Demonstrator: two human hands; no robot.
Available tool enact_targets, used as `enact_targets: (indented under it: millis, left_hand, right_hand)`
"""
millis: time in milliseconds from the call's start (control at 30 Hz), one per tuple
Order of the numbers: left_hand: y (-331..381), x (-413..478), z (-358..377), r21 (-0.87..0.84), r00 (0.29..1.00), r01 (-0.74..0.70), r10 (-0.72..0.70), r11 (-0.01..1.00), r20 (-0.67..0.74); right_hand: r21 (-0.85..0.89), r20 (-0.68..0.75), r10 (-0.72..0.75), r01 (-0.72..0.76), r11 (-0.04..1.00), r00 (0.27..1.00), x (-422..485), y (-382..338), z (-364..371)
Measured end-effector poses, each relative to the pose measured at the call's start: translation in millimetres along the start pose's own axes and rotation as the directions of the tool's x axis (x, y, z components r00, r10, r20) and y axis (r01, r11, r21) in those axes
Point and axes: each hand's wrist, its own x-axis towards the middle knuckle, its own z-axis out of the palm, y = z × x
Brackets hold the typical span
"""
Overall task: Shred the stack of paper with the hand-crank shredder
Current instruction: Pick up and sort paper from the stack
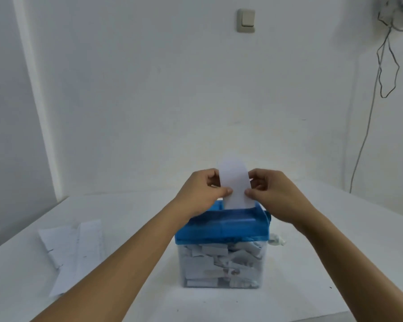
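while the left hand (201,191) and right hand (271,194) each pinch a side of the paper strip (235,182), it stands in the blue-topped shredder (222,225) mid-tabletop; spare paper sheets (72,247) lie toward the left edge.

- Shredder (221,226) stood upright: blue lid, clear bin full of shreds.
- Paper strip (234,182) rose from its slot.
- Paper stack (79,247) lay at its nine o'clock.
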Motion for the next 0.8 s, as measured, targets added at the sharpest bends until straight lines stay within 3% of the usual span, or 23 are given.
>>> enact_targets:
  millis: [333,500,800]
  left_hand:
    - [-10.6,-6.4,0.4,0.119,0.999,-0.039,0.040,0.992,-0.010]
    - [-13.4,-7.7,0.5,0.179,0.997,-0.059,0.050,0.982,0.055]
    - [-16.0,-7.5,-0.8,0.187,0.996,-0.071,0.060,0.980,0.064]
  right_hand:
    - [-0.105,-0.021,-0.044,0.041,0.994,0.999,-9.2,13.8,-0.1]
    - [-0.166,-0.026,-0.050,0.045,0.985,0.998,-12.6,14.3,3.2]
    - [-0.128,-0.102,-0.049,0.036,0.991,0.994,-15.2,16.7,3.8]
